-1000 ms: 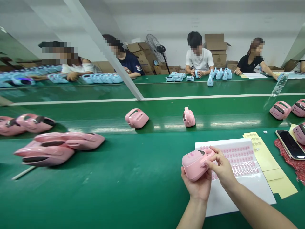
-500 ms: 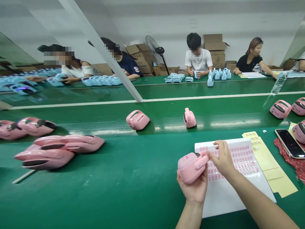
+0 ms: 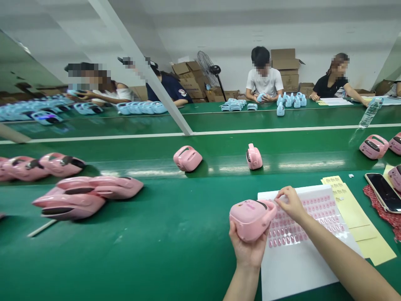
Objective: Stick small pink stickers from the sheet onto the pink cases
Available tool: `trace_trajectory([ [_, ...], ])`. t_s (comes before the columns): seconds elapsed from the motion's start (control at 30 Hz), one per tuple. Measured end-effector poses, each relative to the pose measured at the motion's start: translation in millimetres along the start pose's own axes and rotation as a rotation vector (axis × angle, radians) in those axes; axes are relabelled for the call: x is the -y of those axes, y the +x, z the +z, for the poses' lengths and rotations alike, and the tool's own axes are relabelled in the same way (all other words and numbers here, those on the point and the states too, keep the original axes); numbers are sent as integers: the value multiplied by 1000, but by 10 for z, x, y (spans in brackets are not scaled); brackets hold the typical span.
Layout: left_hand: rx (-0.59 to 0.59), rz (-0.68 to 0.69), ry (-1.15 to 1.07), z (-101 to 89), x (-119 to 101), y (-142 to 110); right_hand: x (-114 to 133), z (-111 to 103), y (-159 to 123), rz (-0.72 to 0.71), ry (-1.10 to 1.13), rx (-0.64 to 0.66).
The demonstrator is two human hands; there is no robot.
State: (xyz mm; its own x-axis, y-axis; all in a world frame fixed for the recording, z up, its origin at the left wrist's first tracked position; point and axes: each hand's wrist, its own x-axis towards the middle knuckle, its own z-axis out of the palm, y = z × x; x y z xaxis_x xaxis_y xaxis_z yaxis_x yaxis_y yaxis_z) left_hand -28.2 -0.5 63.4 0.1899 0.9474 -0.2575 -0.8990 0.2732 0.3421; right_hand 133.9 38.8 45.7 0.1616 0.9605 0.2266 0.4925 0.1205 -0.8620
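My left hand (image 3: pixel 249 253) cups a rounded pink plastic device (image 3: pixel 249 219) from below, holding it above the green table. The device has a loop handle, a dark panel and small printed marks on its top. My right hand (image 3: pixel 291 205) is beside the handle with thumb and forefinger pinched together; anything between them is too small to make out. Under both hands lies a white sheet (image 3: pixel 288 271) carrying rows of small pink oval stickers (image 3: pixel 286 239), partly covered by my right hand and forearm.
Yellow sticker sheets (image 3: pixel 360 221) and a phone (image 3: pixel 385 192) on red mesh lie at right. More pink devices (image 3: pixel 73 205) cluster at left, and others (image 3: pixel 188 159) stand on the green belt. Across it, several people handle blue devices (image 3: pixel 142 108); a bottle (image 3: pixel 371 113) stands there.
The device has turned in my left hand, showing more of its printed top, and shifted slightly left. My right fingers have gone from spread at the handle to pinched. The view has swung slightly left.
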Motion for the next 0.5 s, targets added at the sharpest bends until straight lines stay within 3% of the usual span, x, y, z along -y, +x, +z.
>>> trace_trajectory([
  [0.13, 118, 234, 548, -27, 27, -46, 379, -398, 2, 151, 428, 115],
  [0.23, 269, 337, 892, -31, 9, -54, 661, -619, -66, 129, 487, 283],
  [0.33, 428, 244, 941, -13, -47, -12, 823, -713, -153, 87, 394, 393],
  [0.4, 458, 202, 919, 4, -80, 16, 863, -733, -197, 80, 328, 417],
  [0.5, 516, 261, 1000, 23, -102, 19, 871, -743, -239, 86, 268, 416],
])
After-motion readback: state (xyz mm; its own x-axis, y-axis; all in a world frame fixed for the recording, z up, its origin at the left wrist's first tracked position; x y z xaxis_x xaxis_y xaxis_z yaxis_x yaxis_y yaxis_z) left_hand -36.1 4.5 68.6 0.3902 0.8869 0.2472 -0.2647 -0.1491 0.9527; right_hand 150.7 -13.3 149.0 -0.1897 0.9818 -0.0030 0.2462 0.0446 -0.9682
